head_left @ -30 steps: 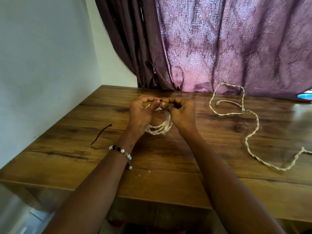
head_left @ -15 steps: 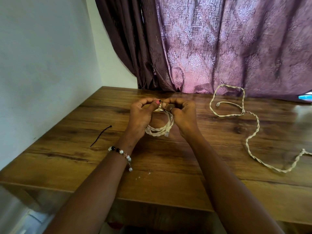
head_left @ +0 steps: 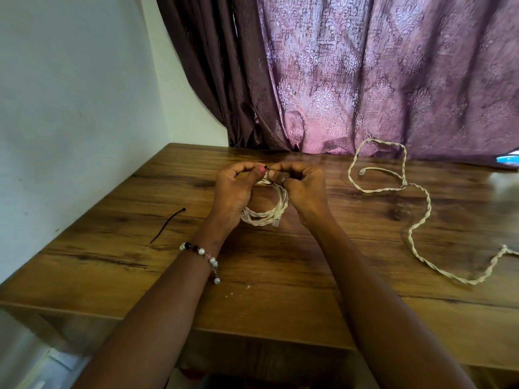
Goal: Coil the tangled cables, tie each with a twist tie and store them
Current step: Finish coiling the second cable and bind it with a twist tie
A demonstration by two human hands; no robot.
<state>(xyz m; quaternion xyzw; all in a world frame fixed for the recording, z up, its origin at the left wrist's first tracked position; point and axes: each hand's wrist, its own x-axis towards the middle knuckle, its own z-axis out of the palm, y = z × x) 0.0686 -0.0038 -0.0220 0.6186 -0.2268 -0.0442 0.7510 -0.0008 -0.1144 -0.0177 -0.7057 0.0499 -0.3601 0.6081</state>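
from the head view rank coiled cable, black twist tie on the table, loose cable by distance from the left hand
From the left hand:
1. Coiled cable, held in both hands at centre.
2. Black twist tie, lying on the table to the left.
3. Loose cable, sprawled far right, beyond the right hand.

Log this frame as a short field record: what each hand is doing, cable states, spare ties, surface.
left hand: pinches top of coiled cable
right hand: pinches same spot, at a dark twist tie
coiled cable: small loop, held just above table
loose cable: uncoiled, lying on table at right
spare twist tie: dark, on table at left
table: wooden
tie state: cannot tell if fastened
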